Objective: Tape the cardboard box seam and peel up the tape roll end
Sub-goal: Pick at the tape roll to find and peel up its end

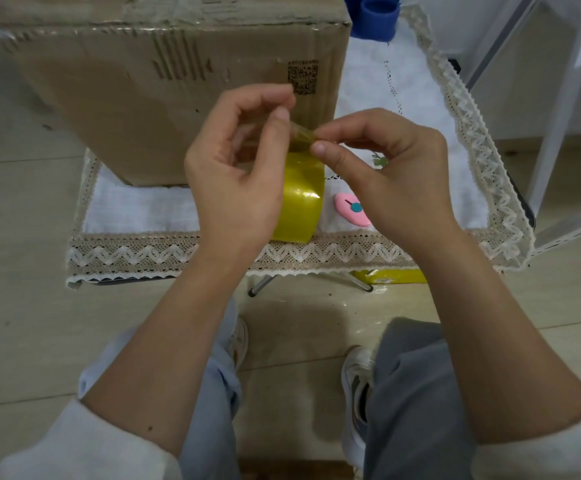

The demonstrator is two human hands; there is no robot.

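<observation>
Both hands meet above the yellow glossy roll of packing tape. The left hand and the right hand each pinch the peeled translucent tape end between thumb and forefinger. The brown cardboard box stands just behind them on the lace-edged white-clothed table; a pink oval cutter lies under the right grip.

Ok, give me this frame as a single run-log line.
left hand: pinches tape end | right hand: pinches tape end | tape roll: beside left palm | cardboard box: on table, untouched
</observation>
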